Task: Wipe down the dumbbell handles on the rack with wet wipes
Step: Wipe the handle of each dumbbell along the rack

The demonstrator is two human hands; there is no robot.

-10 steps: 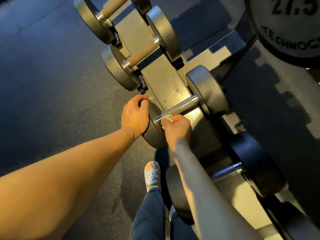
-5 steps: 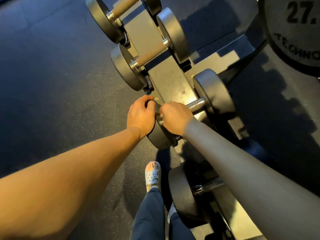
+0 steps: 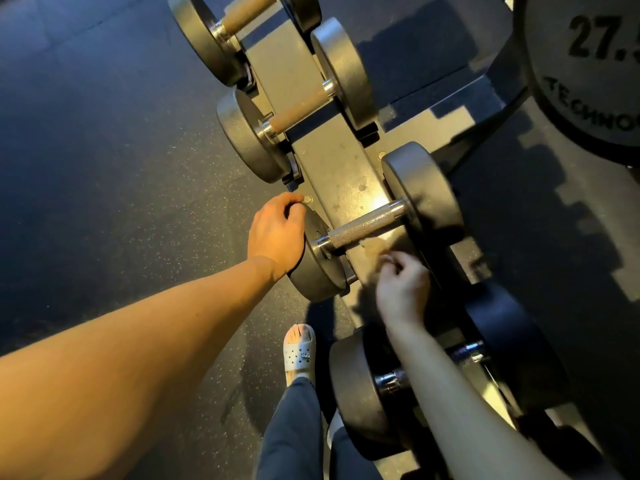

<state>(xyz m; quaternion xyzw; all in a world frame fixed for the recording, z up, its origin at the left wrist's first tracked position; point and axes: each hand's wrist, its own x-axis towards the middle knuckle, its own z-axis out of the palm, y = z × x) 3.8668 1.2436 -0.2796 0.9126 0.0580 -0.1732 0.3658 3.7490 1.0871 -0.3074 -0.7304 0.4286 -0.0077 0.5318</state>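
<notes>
Left grip [image 3: 277,233]: clasps plate [image 3: 318,268].
Right grip [image 3: 403,289]: pinches wipe [image 3: 375,245] just below handle [image 3: 363,225].
Progress: likely mid-rack [image 3: 332,168]; other handles' state unclear.

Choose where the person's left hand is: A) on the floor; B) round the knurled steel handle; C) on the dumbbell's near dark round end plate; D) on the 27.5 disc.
C: the left hand grips the rim of the dark round end plate; the right hand pinches a pale wipe by the knurled steel handle.
</notes>
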